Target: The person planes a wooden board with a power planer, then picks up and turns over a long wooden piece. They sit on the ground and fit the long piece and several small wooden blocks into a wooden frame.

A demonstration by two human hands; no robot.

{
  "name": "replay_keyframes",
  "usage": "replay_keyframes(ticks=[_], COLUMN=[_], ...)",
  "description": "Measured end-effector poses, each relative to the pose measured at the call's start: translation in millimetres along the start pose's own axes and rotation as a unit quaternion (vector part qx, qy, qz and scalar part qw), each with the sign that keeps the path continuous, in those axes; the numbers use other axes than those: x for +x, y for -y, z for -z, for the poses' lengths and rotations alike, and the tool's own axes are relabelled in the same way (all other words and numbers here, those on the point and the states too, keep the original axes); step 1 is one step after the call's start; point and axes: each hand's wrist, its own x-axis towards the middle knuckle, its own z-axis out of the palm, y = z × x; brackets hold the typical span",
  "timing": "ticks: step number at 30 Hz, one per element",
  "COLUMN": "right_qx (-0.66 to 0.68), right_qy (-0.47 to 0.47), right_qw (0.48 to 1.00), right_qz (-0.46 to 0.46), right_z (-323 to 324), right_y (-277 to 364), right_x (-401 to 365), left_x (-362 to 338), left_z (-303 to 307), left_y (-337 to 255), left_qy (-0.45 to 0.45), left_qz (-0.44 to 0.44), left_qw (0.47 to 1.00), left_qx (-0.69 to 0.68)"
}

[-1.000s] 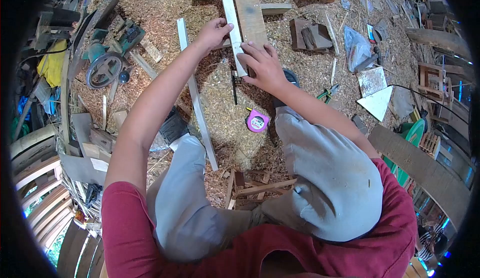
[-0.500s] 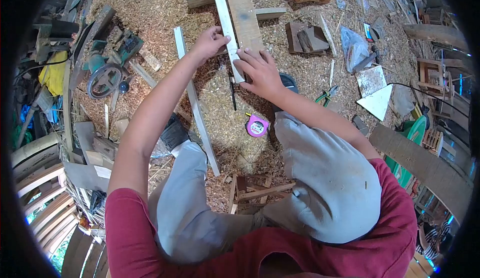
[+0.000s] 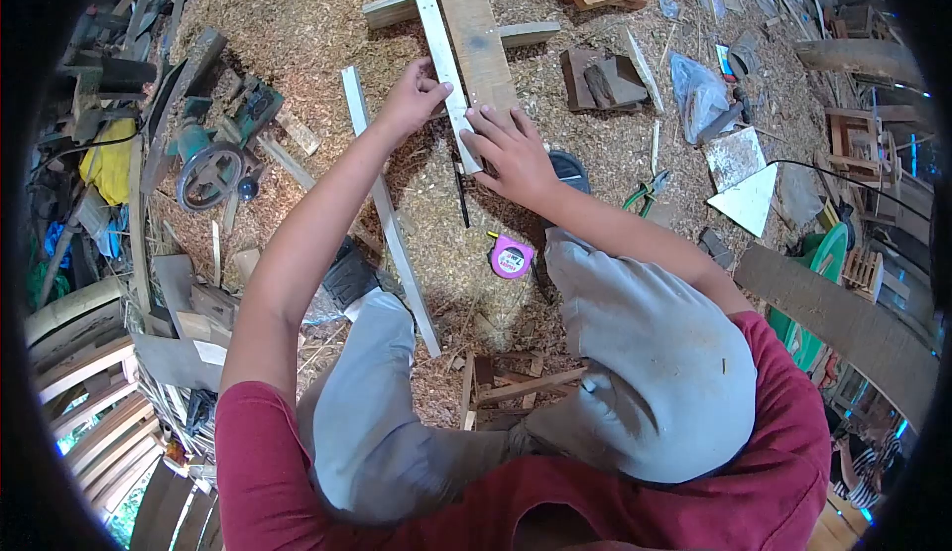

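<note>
A pale wooden strip (image 3: 437, 37) lies along the left side of a wider brown board (image 3: 470, 30). My left hand (image 3: 414, 102) grips the strip's left edge, its fingers partly hidden behind the wood. Near the strip's close end, my right hand (image 3: 513, 154) rests with spread fingers on the strip and the board's end. Short crosspieces (image 3: 530, 33) stick out from under the board. Below the hands, a dark thin rod (image 3: 461, 194) and a pink tape measure (image 3: 511, 257) lie on the sawdust.
Another long pale strip (image 3: 389, 214) lies by my left foot. Green-handled pliers (image 3: 647, 191), a plastic bag (image 3: 698, 97) and wood blocks (image 3: 607, 80) are on the right. A machine with a handwheel (image 3: 210, 167) stands at the left. Sawdust covers the ground.
The whole view has shifted slightly. Both hands remain at the same strip, in nearly the same places.
</note>
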Motion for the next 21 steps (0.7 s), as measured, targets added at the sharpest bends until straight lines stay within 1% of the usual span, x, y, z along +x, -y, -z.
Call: replay_keyframes(ticks=[3,4,5,6,8,11,12,15,16,19,20,21], right_qx=[0.004,0.005,0.006,0.009,0.014,0.016,0.017,0.014,0.014,0.015,0.014,0.013], right_qy=[-0.001,-0.002,-0.003,-0.001,0.004,0.019,0.016,0.006,0.006,0.01,0.009,0.009], right_qw=[1.0,1.0,1.0,1.0,1.0,1.0,1.0,1.0,1.0,1.0,1.0,1.0], right_qz=[-0.002,-0.002,0.0,-0.002,0.0,-0.008,-0.005,0.001,0.001,0.002,0.002,0.002], right_z=[1,1,1,1,3,2,2,2,1,1,1,1], right_y=[-1,-1,-1,-1,-1,-2,-1,-3,-4,-5,-5,-5], right_x=[0,-1,-1,-2,-1,-2,-2,-1,-2,-3,-3,-3], left_x=[3,13,21,20,20,46,59,92,98,111,118,126], left_z=[-2,3,8,13,19,32,37,46,51,55,56,57], left_y=[0,7,15,2,-18,-32,-34,-43,-52,-62,-60,-60], left_qy=[-0.074,-0.08,-0.116,-0.152,-0.225,-0.261,-0.26,-0.228,-0.186,-0.139,-0.142,-0.155], left_qz=[-0.054,-0.083,-0.117,-0.151,-0.218,-0.307,-0.313,-0.268,-0.241,-0.179,-0.173,-0.162], left_qw=[0.996,0.993,0.981,0.961,0.902,0.827,0.812,0.813,0.822,0.83,0.836,0.827], left_qx=[0.021,0.037,0.107,0.175,0.295,0.393,0.419,0.463,0.481,0.509,0.5,0.516])
